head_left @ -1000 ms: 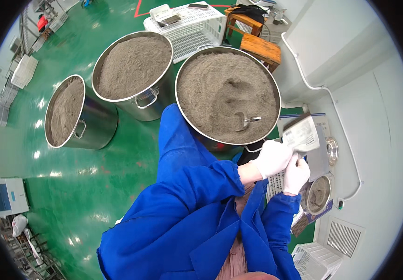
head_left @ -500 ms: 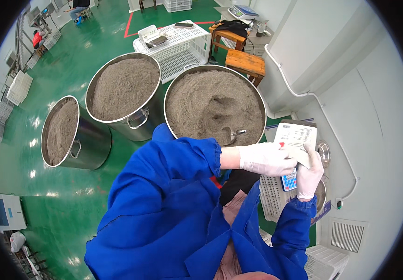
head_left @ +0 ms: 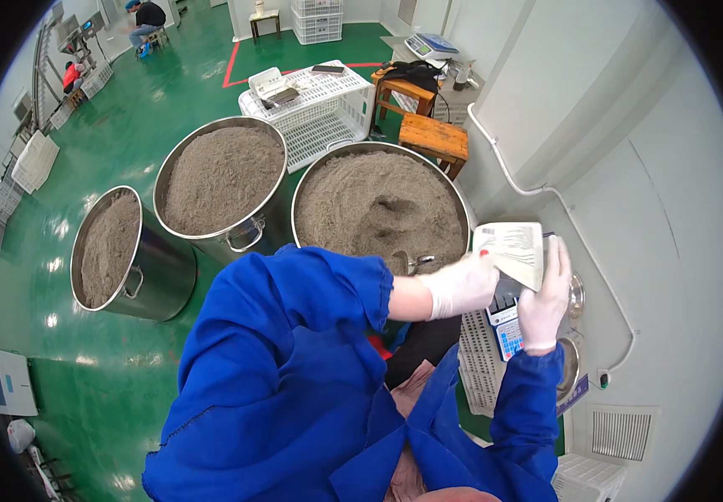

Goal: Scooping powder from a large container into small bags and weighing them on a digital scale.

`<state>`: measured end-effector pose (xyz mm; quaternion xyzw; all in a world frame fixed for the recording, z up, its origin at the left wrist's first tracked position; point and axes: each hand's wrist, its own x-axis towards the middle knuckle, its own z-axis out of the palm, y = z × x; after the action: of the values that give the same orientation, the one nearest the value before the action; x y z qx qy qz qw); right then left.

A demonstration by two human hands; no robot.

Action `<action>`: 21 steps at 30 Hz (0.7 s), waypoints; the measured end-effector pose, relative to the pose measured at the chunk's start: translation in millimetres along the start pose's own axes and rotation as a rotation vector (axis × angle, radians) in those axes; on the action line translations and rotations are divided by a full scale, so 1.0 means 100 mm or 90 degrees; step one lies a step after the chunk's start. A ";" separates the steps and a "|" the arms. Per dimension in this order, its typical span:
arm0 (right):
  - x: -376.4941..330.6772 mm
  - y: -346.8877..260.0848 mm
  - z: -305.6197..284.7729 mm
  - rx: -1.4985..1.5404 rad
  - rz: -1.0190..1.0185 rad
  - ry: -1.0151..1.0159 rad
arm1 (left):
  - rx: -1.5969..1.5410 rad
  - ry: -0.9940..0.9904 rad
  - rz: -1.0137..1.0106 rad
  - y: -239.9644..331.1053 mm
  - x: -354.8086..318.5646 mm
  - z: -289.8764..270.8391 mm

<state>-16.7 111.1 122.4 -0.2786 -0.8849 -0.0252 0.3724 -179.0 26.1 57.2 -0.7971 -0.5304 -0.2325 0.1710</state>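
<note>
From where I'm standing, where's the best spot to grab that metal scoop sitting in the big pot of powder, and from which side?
Take the scoop by its short metal handle, the only part clear of the grey-brown powder in the nearest pot; the bowl looks partly buried. The handle points toward the pot's near right rim, so coming from above on that side probably suits. Both gloved hands, left and right, hold a pouch.

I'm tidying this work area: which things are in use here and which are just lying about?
In use:
left hand and right hand, both gloved, on a small pale flat packet
big steel pot of grey-brown granules
metal scoop

Lying about:
white plastic crate
orange wooden stool
two other steel pots
</note>
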 end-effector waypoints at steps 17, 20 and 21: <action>0.36 0.43 0.39 0.843 0.409 -0.219 | 0.139 0.175 0.060 -0.05 0.29 -0.78; 0.32 0.24 0.56 0.769 0.268 -0.180 | 0.013 -0.014 -0.308 -0.11 0.35 -0.68; 0.32 0.12 0.59 0.693 0.188 -0.162 | 0.018 0.025 -0.351 -0.16 0.36 -0.54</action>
<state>-66.7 151.2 99.2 -0.1679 -0.7600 0.5195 0.3526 -192.2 31.3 122.8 -0.6154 -0.7273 -0.2780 0.1228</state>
